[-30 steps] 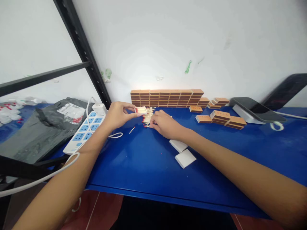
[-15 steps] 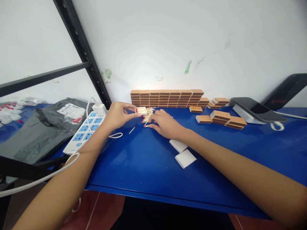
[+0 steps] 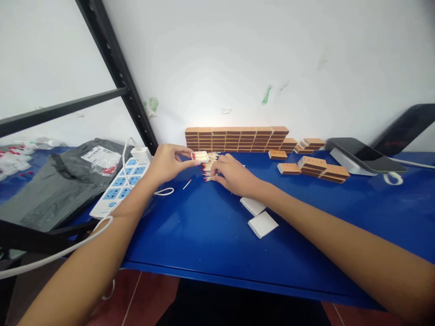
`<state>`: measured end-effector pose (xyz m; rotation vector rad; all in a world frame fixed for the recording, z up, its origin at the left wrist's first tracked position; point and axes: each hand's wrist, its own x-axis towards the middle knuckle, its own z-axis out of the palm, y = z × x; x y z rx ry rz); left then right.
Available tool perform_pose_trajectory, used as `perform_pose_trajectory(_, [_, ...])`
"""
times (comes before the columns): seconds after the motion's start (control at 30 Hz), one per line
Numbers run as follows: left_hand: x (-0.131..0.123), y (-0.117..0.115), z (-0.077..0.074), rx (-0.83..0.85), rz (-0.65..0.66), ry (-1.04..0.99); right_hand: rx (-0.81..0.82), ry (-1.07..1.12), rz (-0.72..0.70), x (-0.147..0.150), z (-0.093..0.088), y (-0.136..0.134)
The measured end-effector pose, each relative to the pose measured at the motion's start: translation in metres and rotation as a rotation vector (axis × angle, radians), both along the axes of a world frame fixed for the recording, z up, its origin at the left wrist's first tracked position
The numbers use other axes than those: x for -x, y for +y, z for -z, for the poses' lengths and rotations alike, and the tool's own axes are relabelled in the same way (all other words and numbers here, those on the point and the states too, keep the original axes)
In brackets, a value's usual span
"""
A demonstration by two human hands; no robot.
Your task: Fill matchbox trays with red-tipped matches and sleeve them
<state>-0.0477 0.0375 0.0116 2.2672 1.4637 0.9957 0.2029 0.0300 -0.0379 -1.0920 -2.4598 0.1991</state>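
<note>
Left hand: pinching match tray near tabletop's far edge; hold level.
Right hand: curled at loose matches, cannot tell whether grasping any; align evenly before lifting.

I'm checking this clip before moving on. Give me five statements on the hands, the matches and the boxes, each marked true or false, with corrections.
1. The left hand holds a small tray of matches. True.
2. The right hand is on the power strip. False: its fingertips are at the pile of loose matches.
3. A single match lies apart from that pile. True.
4. The long stack of matchboxes stands at the table's front edge. False: it stands at the back, by the wall.
5. Two white pieces lie nearer the front edge than the right hand. True.
</note>
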Motion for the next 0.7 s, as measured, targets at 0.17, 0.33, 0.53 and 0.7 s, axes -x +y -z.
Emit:
perform_pose_trajectory(0.17, [-0.0005,0.0001,0.0006,-0.003,0.000,-0.001,0.001,0.009,-0.027,0.0009,0.0006,-0.0003])
perform_pose_trajectory(0.33, [0.0000,0.0008,0.0006,-0.003,-0.006,-0.004,0.008,-0.002,-0.051,0.0005,0.0003,-0.0014])
perform_pose_trajectory(0.53, [-0.0001,0.0004,0.0000,-0.008,-0.003,0.008,0.019,-0.021,-0.039,0.0003,-0.0001,-0.0009])
perform_pose_trajectory(0.7, [-0.0001,-0.0001,0.0000,0.002,-0.005,0.007,0.024,-0.053,-0.016,0.0029,-0.0018,-0.0021])
